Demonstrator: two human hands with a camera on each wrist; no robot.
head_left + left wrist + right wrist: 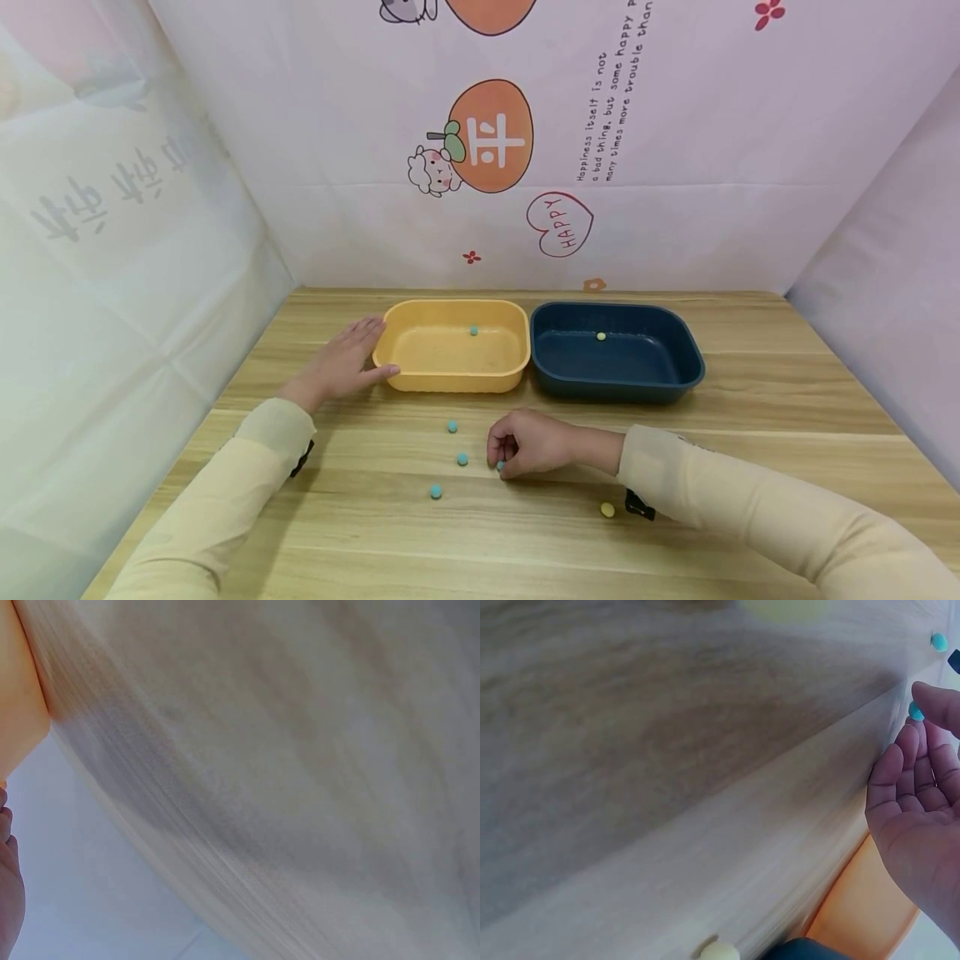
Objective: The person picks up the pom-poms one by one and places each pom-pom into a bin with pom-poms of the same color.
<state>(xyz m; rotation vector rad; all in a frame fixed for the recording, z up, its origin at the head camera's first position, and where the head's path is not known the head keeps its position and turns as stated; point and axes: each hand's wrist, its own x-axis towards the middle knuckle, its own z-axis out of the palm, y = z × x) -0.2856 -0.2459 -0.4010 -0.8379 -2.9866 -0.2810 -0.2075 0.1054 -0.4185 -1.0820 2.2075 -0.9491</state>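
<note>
Pinching a small, round, light-blue bead point(500, 466) between thumb and fingertips, the right hand point(536, 442) has its grip closed down to the bead's own width, low over the pale wood-grain desk point(360, 517); whether the bead touches the wood I cannot tell. The left hand point(341, 360) lies with its fingers extended and thumb spread against the left end of a yellow, rounded rectangular tray point(450, 383), the thumb across its rim, its grip open and curled round nothing. Inside that tray is one blue bead point(474, 331). Just to its right, a dark navy tray point(615, 390) of similar shape contains one yellow bead point(601, 337). Three more blue beads point(462, 459) are scattered on the desk left of the right hand, and another yellow bead point(607, 509) lies near the right cuff. Behind the trays, a white printed cloth point(337, 225) carries sideways lettering: "Happiness itself is not a bad thing, but some happy p", cut off by the frame, then "many times more trouble than". A red heart outline point(560, 225) reads "HAPPY", and an orange fruit print point(492, 137) bears the character 平. Faint grey characters on the left-hand cloth point(112, 292) are too pale to read surely.
</note>
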